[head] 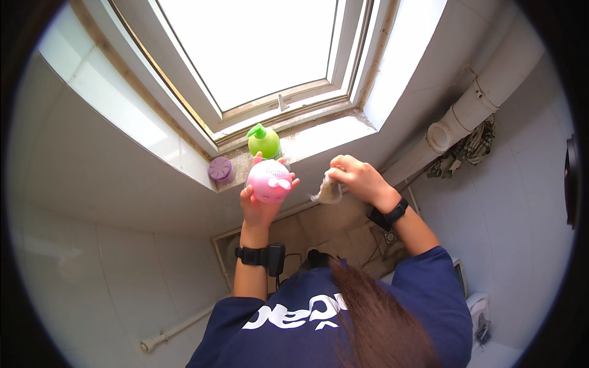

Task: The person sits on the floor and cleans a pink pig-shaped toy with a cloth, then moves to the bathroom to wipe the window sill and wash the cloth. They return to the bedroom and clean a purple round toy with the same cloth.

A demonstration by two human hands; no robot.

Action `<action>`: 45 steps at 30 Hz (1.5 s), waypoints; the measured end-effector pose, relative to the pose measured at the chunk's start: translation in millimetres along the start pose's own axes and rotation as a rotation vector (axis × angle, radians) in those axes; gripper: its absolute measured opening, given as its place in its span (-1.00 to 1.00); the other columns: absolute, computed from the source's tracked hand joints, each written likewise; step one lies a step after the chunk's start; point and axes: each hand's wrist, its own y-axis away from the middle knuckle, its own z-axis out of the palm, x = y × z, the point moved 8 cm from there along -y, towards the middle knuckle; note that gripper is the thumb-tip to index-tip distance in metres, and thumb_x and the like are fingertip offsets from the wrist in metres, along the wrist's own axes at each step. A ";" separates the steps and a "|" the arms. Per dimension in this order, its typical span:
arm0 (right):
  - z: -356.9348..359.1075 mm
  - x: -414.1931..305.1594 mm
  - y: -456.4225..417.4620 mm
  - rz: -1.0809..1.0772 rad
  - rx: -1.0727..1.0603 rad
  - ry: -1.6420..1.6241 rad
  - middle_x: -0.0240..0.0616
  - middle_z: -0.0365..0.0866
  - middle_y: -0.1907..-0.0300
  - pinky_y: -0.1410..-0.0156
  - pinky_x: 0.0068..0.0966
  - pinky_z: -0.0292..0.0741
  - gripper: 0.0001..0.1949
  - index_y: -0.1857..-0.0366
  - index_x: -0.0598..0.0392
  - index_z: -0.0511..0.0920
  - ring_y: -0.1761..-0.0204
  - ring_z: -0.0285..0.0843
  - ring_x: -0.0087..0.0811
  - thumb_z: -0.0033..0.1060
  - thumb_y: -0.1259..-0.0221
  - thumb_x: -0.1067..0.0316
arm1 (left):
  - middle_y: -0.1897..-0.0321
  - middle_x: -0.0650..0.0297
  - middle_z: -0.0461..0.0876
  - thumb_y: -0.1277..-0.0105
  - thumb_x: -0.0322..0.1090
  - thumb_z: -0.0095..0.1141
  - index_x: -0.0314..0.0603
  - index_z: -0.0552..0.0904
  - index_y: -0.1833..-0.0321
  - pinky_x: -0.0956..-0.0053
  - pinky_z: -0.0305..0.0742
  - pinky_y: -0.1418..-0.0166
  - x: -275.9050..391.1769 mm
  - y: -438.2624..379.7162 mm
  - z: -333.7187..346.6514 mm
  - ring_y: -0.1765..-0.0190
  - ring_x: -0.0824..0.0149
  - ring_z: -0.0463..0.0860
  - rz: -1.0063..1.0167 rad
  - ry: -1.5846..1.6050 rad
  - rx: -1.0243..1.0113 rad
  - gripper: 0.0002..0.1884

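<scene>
My left hand [258, 212] is raised before the windowsill, with its fingers wrapped around a round pink plastic item [270, 186]. The pink item carries a small cartoon face, a bow-like raised part and a white ribbed or bristled patch; its exact kind is unclear. Behind it a green pump bottle [264, 141] stands on the sill, its lower part hidden. To the left is a small jar with a purple lid [220, 169]. My right hand [361, 180] pinches a crumpled whitish-brown cloth or wipe [329, 191], which hangs down apart from the pink item.
A white-framed window [280, 112] rises above the tiled sill [329, 140]. On the right runs a thick white drainpipe [464, 108], with a patterned cloth [469, 147] tucked by it. A thin pipe [177, 330] crosses the left wall low down. Brown tiles cover the floor [317, 221].
</scene>
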 end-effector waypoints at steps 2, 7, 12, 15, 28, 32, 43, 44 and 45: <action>-9.2 15.3 11.4 0.134 0.145 -0.063 -0.30 0.56 0.23 0.19 -0.35 0.61 -0.83 0.25 0.04 0.55 0.13 0.59 -0.25 0.17 -0.06 0.51 | -0.38 0.03 0.28 -0.10 0.13 0.22 0.29 0.20 -0.47 -0.25 0.23 -0.40 2.4 9.5 -5.4 -0.21 -0.09 0.52 0.007 0.026 0.050 -0.17; -14.8 60.1 47.3 0.267 0.506 -0.059 -0.21 0.55 0.34 0.26 -0.36 0.52 -0.91 0.25 0.11 0.49 0.35 0.56 -0.22 0.12 -0.19 0.48 | -0.32 0.04 0.32 -0.07 0.13 0.25 0.28 0.22 -0.45 -0.19 0.32 -0.36 9.8 19.9 -12.2 -0.20 -0.11 0.51 0.058 0.047 0.156 -0.16; 68.1 148.1 93.5 0.846 0.551 -0.983 -0.33 0.65 0.25 0.07 -0.57 0.49 -0.79 0.15 0.22 0.54 0.24 0.56 -0.56 -0.17 -0.43 0.39 | -0.32 0.05 0.34 -0.09 0.13 0.27 0.26 0.28 -0.42 -0.23 0.27 -0.37 16.6 22.6 -18.1 -0.20 -0.12 0.50 0.095 0.052 0.183 -0.20; 87.2 146.1 65.9 0.876 0.811 -1.462 -0.23 0.66 0.10 -0.11 -0.45 0.52 -0.73 0.03 0.23 0.53 0.03 0.62 -0.39 -0.23 -0.45 0.36 | -0.31 0.04 0.35 -0.09 0.13 0.27 0.25 0.29 -0.41 -0.23 0.27 -0.37 21.6 25.6 -26.3 -0.19 -0.12 0.50 0.122 0.045 0.193 -0.21; 127.0 158.0 -46.8 0.166 -0.189 0.094 -0.07 0.40 -0.33 -0.47 -0.21 0.22 -0.47 -0.25 0.10 0.42 -0.39 0.32 -0.20 0.00 -0.08 0.35 | -0.33 0.05 0.33 -0.12 0.07 0.20 0.19 0.21 -0.45 -0.15 0.32 -0.37 -5.9 -46.7 -23.4 -0.28 -0.12 0.45 0.064 0.031 0.181 -0.20; 103.7 213.8 -25.1 0.270 -0.164 0.282 -0.03 0.44 -0.28 -0.43 -0.28 0.29 -0.52 -0.20 0.18 0.44 -0.34 0.37 -0.16 -0.12 -0.11 0.42 | -0.32 0.04 0.33 -0.12 0.08 0.20 0.18 0.19 -0.46 -0.14 0.34 -0.36 -22.6 -71.0 -24.6 -0.29 -0.12 0.43 0.063 0.121 0.145 -0.19; 99.1 250.7 -24.6 0.651 -0.321 0.819 -0.10 0.60 0.06 -0.15 -0.38 0.47 -0.71 0.02 0.27 0.52 -0.06 0.51 -0.23 -0.06 -0.25 0.37 | -0.40 0.02 0.24 -0.10 0.14 0.20 0.27 0.16 -0.50 -0.13 0.33 -0.36 -22.1 -38.6 -28.7 -0.23 -0.13 0.49 0.056 0.083 0.168 -0.14; 100.2 244.8 -14.3 0.672 -0.398 0.815 -0.10 0.60 0.06 -0.16 -0.39 0.47 -0.72 0.04 0.26 0.54 -0.05 0.50 -0.23 -0.06 -0.26 0.38 | -0.39 0.02 0.24 -0.10 0.14 0.20 0.27 0.16 -0.50 -0.13 0.35 -0.35 -20.4 -34.8 -25.3 -0.22 -0.13 0.51 0.055 0.063 0.153 -0.14; 97.1 225.2 -11.0 0.682 -0.468 0.807 -0.10 0.60 0.05 -0.16 -0.41 0.47 -0.73 0.06 0.26 0.55 -0.04 0.50 -0.22 -0.06 -0.27 0.38 | -0.37 0.00 0.26 -0.09 0.12 0.22 0.24 0.16 -0.50 -0.12 0.37 -0.33 -13.3 -29.6 -25.1 -0.21 -0.14 0.51 0.078 0.073 0.177 -0.13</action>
